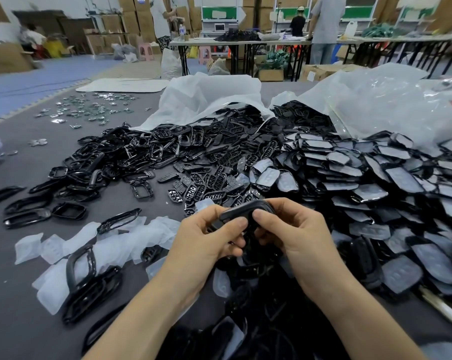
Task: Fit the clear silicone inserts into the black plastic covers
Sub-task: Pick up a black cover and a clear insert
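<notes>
Because both hands are closing over the black cover [241, 211] and hiding its inner face, an insert could be sitting crooked or lifting at one edge unnoticed; whether one is inside at all, I cannot tell. Thumb pressure landing off-centre would likely be buckling the soft silicone rather than seating it. The cover, tilting up above the table, could also be slipping free and dropping among the loose black parts underneath. The left hand [206, 237] is gripping the cover's left end, thumb on top, fingers curling beneath. The right hand [295, 229] is pinching the right end, thumb tip pressing on the rim. Spare clear inserts [28, 246] are lying on the grey table [17, 294], left of the hands; finished pieces [401, 178] are lying heaped on the right.
</notes>
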